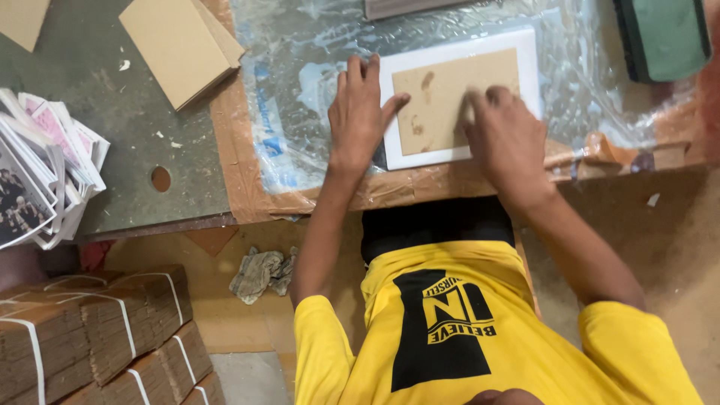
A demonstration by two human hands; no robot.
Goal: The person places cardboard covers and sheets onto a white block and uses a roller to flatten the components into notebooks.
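Note:
A brown cardboard rectangle with a few dark stains lies on a larger white sheet, on a plastic-covered work surface. My left hand lies flat with fingers spread, its fingertips on the left edge of the white sheet and the cardboard. My right hand presses palm-down on the lower right part of the cardboard, fingers bent. Neither hand grips anything.
A stack of brown boards lies at the upper left. Printed photo sheets fan out at the left edge. Strapped cardboard bundles sit on the floor beside a crumpled rag. A green block is at the top right.

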